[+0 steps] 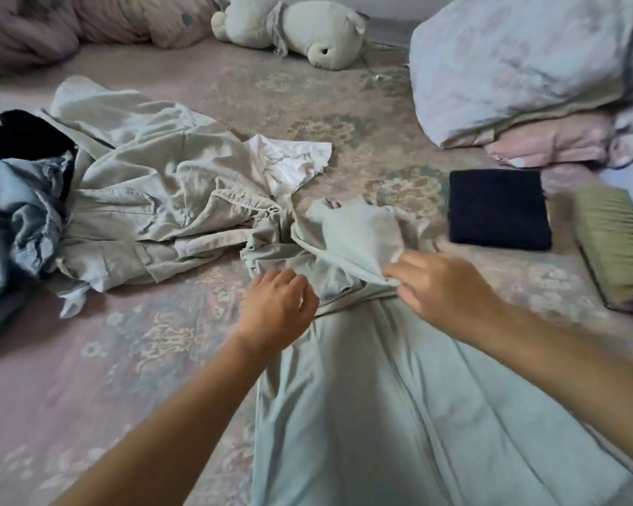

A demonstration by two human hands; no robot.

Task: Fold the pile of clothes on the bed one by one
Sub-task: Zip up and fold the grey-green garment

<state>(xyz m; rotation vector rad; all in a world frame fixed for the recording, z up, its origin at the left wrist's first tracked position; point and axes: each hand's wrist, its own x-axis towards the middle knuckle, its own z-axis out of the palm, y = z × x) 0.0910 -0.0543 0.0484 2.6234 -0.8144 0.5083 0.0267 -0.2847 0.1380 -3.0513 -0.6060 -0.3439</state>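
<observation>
A pale green garment [373, 396] lies stretched along the bed toward me, its far end bunched up. My right hand [443, 286] pinches that bunched end and lifts a flap of it. My left hand [276, 304] rests on the garment's left edge with curled fingers; I cannot see whether it holds cloth. To the left lies the pile: a beige crumpled garment [143, 199], a white piece [293, 166], blue denim [15, 220] and something black [22, 133]. A folded dark navy item [499, 210] sits flat at the right.
A brush with pale bristles [614, 242] lies at the right edge. A lilac duvet [527, 60] over pink cloth [552, 140] fills the back right. A white plush bear [300, 27] and a pink quilt [52, 23] lie at the back. The floral bedsheet [88, 359] shows at the left front.
</observation>
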